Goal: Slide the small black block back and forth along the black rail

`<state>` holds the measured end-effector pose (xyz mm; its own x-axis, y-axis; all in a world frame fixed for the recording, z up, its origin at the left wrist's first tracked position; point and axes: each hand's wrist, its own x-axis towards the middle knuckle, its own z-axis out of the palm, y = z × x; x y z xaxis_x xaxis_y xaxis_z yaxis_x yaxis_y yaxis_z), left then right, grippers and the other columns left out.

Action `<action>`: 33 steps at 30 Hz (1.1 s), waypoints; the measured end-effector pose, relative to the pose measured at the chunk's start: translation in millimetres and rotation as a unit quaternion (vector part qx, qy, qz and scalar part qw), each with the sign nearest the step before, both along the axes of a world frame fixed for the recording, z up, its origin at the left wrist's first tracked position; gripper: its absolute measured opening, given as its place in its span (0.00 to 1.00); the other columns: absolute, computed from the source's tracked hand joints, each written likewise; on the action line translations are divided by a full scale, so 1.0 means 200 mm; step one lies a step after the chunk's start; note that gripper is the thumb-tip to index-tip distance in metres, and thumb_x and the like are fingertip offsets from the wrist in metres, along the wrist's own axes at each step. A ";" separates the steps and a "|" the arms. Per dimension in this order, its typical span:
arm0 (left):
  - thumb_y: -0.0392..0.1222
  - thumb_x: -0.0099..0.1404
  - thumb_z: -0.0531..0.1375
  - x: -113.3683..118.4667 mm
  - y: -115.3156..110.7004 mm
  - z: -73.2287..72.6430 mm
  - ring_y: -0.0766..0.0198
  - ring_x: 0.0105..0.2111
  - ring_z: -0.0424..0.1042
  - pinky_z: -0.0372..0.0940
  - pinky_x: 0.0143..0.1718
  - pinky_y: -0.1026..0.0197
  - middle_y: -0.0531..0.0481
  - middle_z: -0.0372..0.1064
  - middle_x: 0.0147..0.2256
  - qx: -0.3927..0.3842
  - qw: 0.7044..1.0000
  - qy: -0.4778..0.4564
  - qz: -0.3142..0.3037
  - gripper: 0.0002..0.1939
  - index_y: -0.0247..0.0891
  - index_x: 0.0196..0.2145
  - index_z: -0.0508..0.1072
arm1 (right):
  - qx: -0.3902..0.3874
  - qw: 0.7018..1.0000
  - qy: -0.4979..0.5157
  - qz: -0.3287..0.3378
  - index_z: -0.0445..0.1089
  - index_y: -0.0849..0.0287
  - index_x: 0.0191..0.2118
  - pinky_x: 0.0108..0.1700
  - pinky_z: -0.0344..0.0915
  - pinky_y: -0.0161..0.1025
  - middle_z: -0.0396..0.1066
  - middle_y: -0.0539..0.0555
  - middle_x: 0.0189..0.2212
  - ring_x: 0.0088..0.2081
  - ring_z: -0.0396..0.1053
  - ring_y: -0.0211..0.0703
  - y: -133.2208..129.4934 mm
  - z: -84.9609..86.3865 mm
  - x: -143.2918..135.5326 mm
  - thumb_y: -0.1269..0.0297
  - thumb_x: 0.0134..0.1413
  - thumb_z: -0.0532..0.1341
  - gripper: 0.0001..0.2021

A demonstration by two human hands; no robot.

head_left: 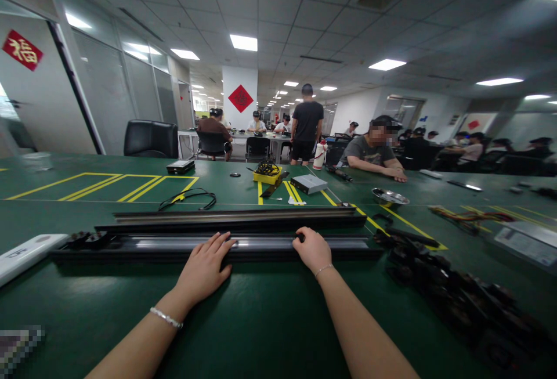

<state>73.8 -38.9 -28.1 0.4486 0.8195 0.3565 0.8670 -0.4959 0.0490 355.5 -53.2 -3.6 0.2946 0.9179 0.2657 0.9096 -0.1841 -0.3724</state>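
A long black rail with a shiny channel lies across the green table in front of me. My left hand rests on its near edge, left of the middle, fingers spread and holding nothing. Further right, my right hand is curled at the rail, its thumb and forefinger closed round a small black part. Just behind, a second long black rail lies nearly parallel. Small black parts sit at the left end of the near rail.
On the right are a heap of black parts, a metal box, coloured wires and a metal bowl. A white object lies left. Behind the rails are a grey box, a yellow box and a seated person.
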 end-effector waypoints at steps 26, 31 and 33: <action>0.43 0.57 0.53 0.00 -0.01 0.01 0.56 0.60 0.49 0.49 0.56 0.50 0.52 0.52 0.60 -0.017 1.000 -0.007 0.001 0.27 0.48 0.56 0.59 | -0.011 1.000 -0.005 -0.011 0.70 0.54 0.41 0.43 0.58 0.37 0.72 0.53 0.36 0.42 0.66 0.44 -0.02 0.02 0.01 0.64 0.49 0.53 0.13; 0.43 0.57 0.53 0.00 0.00 0.00 0.56 0.60 0.49 0.50 0.56 0.50 0.53 0.52 0.60 -0.011 1.000 -0.008 0.000 0.28 0.49 0.56 0.58 | -0.005 1.000 0.012 -0.005 0.70 0.53 0.39 0.40 0.59 0.35 0.71 0.51 0.37 0.40 0.67 0.43 -0.01 0.02 0.02 0.64 0.49 0.53 0.12; 0.43 0.57 0.53 0.00 0.00 0.00 0.56 0.60 0.49 0.50 0.56 0.50 0.54 0.52 0.60 -0.010 1.000 -0.009 -0.001 0.28 0.49 0.56 0.58 | -0.001 1.000 0.015 -0.003 0.70 0.54 0.39 0.39 0.58 0.36 0.71 0.51 0.37 0.40 0.66 0.43 -0.01 0.01 0.02 0.64 0.49 0.53 0.12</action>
